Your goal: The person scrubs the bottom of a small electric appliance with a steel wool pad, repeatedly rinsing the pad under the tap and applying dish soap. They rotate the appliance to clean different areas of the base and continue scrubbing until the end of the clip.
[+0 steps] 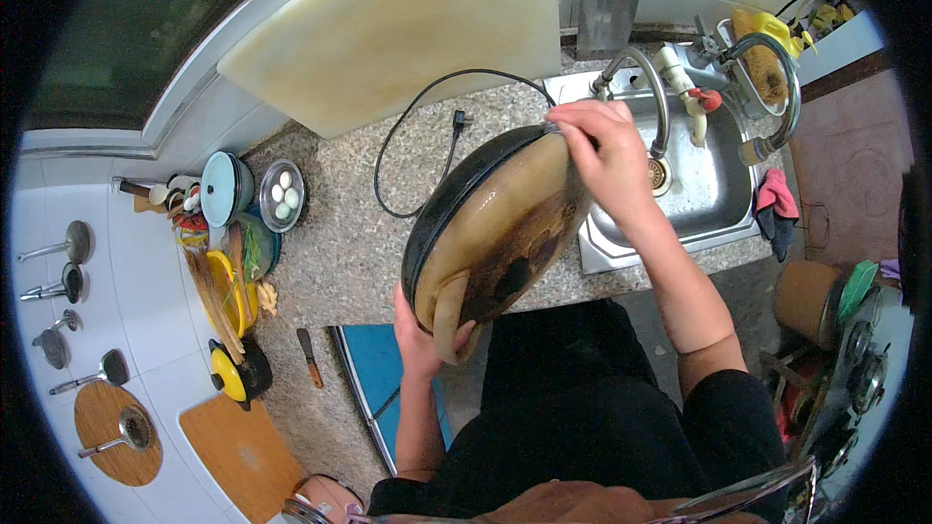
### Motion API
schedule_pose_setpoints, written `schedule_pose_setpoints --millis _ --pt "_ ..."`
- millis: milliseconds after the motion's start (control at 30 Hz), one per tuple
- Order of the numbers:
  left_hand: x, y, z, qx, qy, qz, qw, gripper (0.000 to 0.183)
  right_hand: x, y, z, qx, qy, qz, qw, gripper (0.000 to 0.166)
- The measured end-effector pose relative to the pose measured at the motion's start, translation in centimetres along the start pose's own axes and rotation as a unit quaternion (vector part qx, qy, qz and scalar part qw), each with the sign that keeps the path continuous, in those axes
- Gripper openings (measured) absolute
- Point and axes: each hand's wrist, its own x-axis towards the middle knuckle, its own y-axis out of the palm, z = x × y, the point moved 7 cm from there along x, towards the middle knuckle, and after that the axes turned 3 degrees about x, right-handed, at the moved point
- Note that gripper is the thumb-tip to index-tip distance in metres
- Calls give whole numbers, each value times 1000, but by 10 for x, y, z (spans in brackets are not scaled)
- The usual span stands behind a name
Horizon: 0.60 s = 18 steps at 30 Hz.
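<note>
A large round pan (pixel 502 211) with a black rim and a browned, scorched underside is tilted on edge in front of me, over the granite counter's front edge. My left hand (pixel 419 342) grips its lower end beside a loop-shaped handle (pixel 453 316), some fingers hidden behind it. At the upper end my right hand (pixel 601 149) holds the rim by a small metal part. The pan's inner side faces away, out of sight. A black power cord (pixel 376 175) with a plug (pixel 460 120) loops on the counter behind it; whether it joins the pan is hidden.
To the right is a steel sink (pixel 710 196) with a curved faucet (pixel 659 87). A large pale board (pixel 408 36) leans on the wall. Left stand a bowl of eggs (pixel 282 196), a lidded blue pot (pixel 226 189), a black pot (pixel 251 371) and a knife (pixel 309 356).
</note>
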Motion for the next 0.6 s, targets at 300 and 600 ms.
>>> schedule_pose_setpoints --millis 300,600 --pt "0 -1 -12 -18 -16 7 1000 104 1 24 68 -11 -140 82 987 13" --pt "21 -37 -54 -6 63 1 998 94 7 6 47 107 -121 206 965 40"
